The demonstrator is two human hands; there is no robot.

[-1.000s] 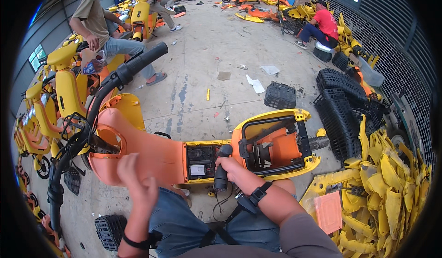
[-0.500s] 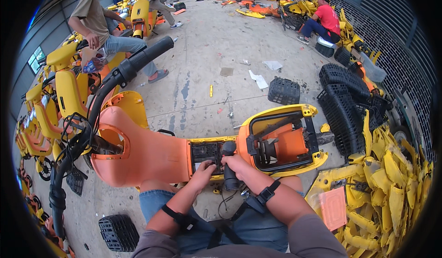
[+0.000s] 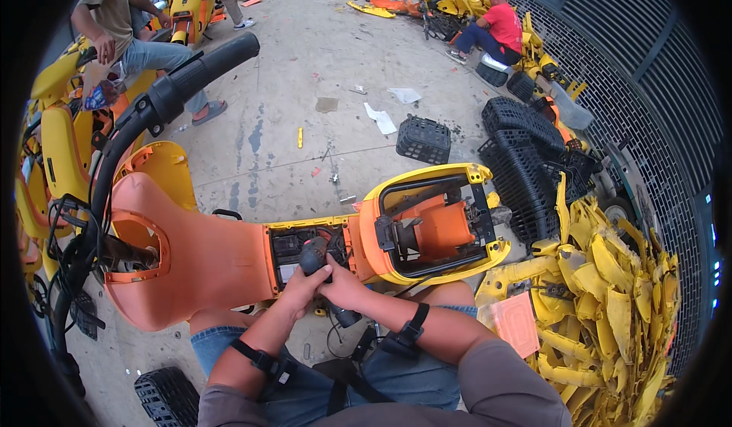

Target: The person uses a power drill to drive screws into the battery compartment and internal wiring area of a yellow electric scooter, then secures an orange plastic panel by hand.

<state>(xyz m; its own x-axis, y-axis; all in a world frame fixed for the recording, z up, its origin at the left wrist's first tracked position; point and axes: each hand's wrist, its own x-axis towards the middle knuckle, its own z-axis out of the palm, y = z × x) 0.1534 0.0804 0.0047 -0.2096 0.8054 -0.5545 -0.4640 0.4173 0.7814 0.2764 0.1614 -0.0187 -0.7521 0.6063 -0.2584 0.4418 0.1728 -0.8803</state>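
Observation:
A dark cordless drill (image 3: 313, 255) hangs over the open floor compartment (image 3: 351, 258) of an orange and yellow scooter body (image 3: 200, 253). My right hand (image 3: 347, 287) is wrapped round the drill's grip, its battery base showing below. My left hand (image 3: 303, 290) is closed against the drill's near side, touching the right hand. Dark parts and wires lie in the compartment under the drill's nose. The drill and hands hide the bit tip and part of the opening. To the right is the yellow-rimmed seat frame (image 3: 431, 225) with its black bar.
The black handlebar (image 3: 164, 91) rises at left, cables hanging from it. Yellow panels (image 3: 610, 297) are heaped at right, behind an orange plate (image 3: 515, 325). Black baskets (image 3: 423, 139) lie on the floor. One person (image 3: 499, 34) sits far right; others are at far left.
The drill has shifted left over the compartment, its nose tipped away from me. My left hand has left the compartment and joined my right hand at the drill. The view has swung right.

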